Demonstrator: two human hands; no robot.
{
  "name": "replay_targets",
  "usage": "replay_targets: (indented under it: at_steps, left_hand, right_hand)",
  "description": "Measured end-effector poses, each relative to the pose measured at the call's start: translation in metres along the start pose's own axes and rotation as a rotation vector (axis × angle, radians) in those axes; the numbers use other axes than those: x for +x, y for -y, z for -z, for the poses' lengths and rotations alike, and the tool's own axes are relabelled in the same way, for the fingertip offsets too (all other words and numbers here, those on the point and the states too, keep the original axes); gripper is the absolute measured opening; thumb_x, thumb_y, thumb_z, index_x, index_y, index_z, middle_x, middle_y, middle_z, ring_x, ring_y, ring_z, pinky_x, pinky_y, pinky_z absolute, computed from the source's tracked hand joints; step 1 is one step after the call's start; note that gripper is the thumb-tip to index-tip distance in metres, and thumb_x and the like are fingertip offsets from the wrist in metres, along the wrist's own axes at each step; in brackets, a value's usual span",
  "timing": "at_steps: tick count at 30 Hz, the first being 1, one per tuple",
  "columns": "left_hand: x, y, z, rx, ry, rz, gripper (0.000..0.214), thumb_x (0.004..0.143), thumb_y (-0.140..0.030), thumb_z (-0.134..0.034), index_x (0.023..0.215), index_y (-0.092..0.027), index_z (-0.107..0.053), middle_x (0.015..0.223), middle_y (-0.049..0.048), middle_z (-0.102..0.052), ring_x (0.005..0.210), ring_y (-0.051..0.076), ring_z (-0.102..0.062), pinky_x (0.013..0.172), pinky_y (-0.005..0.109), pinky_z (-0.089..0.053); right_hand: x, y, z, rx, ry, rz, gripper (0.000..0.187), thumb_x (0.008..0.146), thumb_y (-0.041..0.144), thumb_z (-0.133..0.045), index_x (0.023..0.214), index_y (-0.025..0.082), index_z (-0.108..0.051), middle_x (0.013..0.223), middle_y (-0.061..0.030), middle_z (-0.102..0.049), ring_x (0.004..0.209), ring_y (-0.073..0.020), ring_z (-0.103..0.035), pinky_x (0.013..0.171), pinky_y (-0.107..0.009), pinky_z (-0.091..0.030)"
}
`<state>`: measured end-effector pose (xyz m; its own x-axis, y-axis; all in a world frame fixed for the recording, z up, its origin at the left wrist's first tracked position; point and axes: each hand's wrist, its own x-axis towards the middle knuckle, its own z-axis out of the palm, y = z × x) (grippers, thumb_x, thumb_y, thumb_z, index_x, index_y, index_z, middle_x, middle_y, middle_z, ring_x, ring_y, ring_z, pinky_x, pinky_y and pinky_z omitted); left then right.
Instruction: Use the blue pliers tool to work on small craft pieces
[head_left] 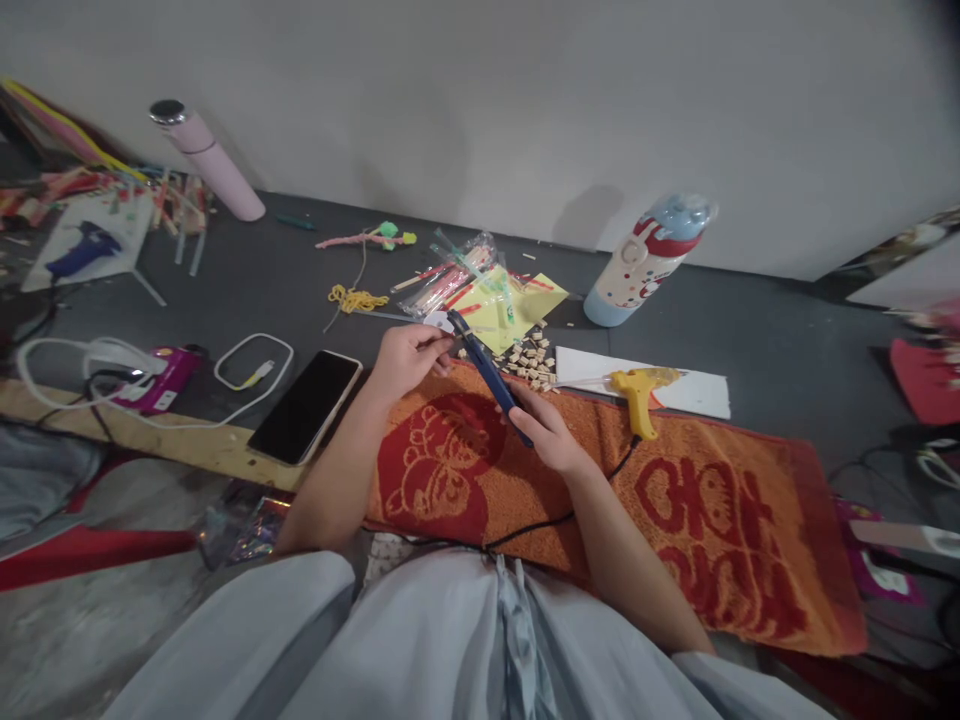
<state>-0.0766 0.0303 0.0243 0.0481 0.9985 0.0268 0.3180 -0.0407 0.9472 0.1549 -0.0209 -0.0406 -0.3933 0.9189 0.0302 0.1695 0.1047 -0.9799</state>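
Note:
My right hand (551, 432) is closed around the handle of a dark blue tool (487, 373) whose tip points up and left. My left hand (409, 357) pinches a small white piece (439, 321) right at that tip. Both hands hover over an orange towel with red print (675, 500) laid across the grey table. Small tan beads (529, 358) lie just beyond the hands, beside a yellow sheet (517, 300) and a clear packet of sticks (450, 275).
A yellow glue gun (639, 392) rests on white card (675, 390) with its black cord running toward me. A phone (306, 405) lies left of the towel, by a white cable (247, 375). Two bottles (645, 258) (206, 158) stand near the wall. Craft clutter and a blue glue gun (82, 250) fill the far left.

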Motion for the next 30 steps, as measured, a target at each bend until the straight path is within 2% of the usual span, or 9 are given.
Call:
replay_targets:
  at_steps: [6, 10, 14, 20, 25, 30]
  left_hand:
    - [0.0004, 0.0002, 0.0044, -0.097, 0.068, 0.004, 0.039, 0.071, -0.051, -0.070, 0.069, -0.013, -0.064, 0.052, 0.0020, -0.064, 0.045, 0.012, -0.063, 0.044, 0.019, -0.051]
    - [0.0008, 0.0011, 0.0076, -0.164, 0.111, 0.036, 0.042, 0.068, -0.054, -0.073, 0.069, -0.012, -0.065, 0.052, 0.0016, -0.062, 0.044, 0.011, -0.061, 0.041, 0.019, -0.050]
    - [0.0012, 0.0026, 0.0097, -0.223, 0.139, 0.067, 0.042, 0.066, -0.052, -0.074, 0.066, -0.012, -0.064, 0.051, 0.0015, -0.061, 0.043, 0.011, -0.059, 0.041, 0.019, -0.050]
    - [0.0013, 0.0026, 0.0102, -0.232, 0.139, 0.076, 0.038, 0.068, -0.047, -0.075, 0.062, -0.012, -0.062, 0.050, 0.0009, -0.059, 0.042, 0.010, -0.058, 0.042, 0.019, -0.049]
    - [-0.0001, -0.0011, 0.0086, -0.190, 0.103, 0.061, 0.040, 0.067, -0.051, -0.074, 0.069, -0.012, -0.065, 0.051, 0.0010, -0.060, 0.043, 0.011, -0.059, 0.041, 0.020, -0.050]
    - [-0.0010, -0.0013, 0.0046, -0.141, 0.066, 0.027, 0.044, 0.069, -0.055, -0.071, 0.069, -0.012, -0.064, 0.052, 0.0020, -0.062, 0.045, 0.012, -0.061, 0.045, 0.021, -0.052]
  right_hand:
    - [-0.0017, 0.0025, 0.0040, 0.009, 0.045, -0.002, 0.065, 0.085, 0.062, -0.050, 0.135, 0.020, -0.050, 0.132, -0.0115, -0.058, 0.122, -0.0283, -0.052, 0.105, -0.047, -0.038]
    - [-0.0024, 0.0039, 0.0052, -0.023, 0.041, 0.060, 0.062, 0.086, 0.060, -0.050, 0.136, 0.023, -0.050, 0.138, -0.0091, -0.055, 0.127, -0.0277, -0.049, 0.110, -0.046, -0.033]
    - [-0.0032, 0.0015, 0.0047, -0.052, 0.034, 0.063, 0.061, 0.086, 0.061, -0.049, 0.135, 0.024, -0.051, 0.138, -0.0096, -0.054, 0.127, -0.0282, -0.048, 0.110, -0.047, -0.033]
    - [-0.0022, -0.0005, 0.0012, -0.094, 0.005, 0.061, 0.063, 0.086, 0.061, -0.049, 0.133, 0.019, -0.053, 0.130, -0.0140, -0.059, 0.119, -0.0300, -0.055, 0.104, -0.048, -0.038]
    - [-0.0015, 0.0033, -0.0010, -0.107, -0.015, 0.094, 0.062, 0.086, 0.061, -0.047, 0.129, 0.017, -0.055, 0.125, -0.0144, -0.062, 0.114, -0.0301, -0.057, 0.100, -0.048, -0.041]
    - [-0.0012, 0.0061, -0.0012, -0.090, -0.019, 0.074, 0.060, 0.086, 0.063, -0.045, 0.125, 0.019, -0.056, 0.109, -0.0113, -0.068, 0.101, -0.0278, -0.062, 0.090, -0.045, -0.047]
